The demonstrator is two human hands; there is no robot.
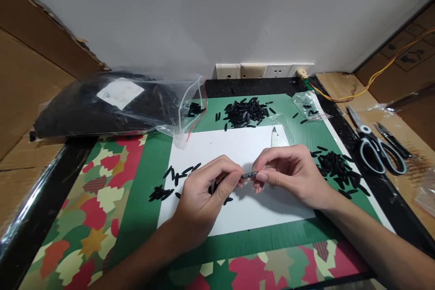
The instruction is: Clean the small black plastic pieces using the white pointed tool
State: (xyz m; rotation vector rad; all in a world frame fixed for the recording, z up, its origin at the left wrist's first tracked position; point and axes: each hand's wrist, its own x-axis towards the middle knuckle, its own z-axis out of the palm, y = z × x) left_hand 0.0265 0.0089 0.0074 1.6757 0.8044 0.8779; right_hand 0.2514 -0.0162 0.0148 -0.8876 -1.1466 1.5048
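Note:
My left hand (207,195) and my right hand (288,172) meet over a white sheet (238,217), pinching one small black plastic piece (249,175) between their fingertips. The piece is flat, slim and has small holes. A white-handled blade (273,137) sticks up behind my right hand; whether that hand holds it I cannot tell. Several loose black pieces (173,181) lie on the sheet left of my left hand.
Piles of black pieces lie at the back (244,112) and at the right (335,165). A big clear bag of black parts (112,102) rests at the left. Scissors (374,147) and snips (394,140) lie on the right board. Wall sockets (258,70) are behind.

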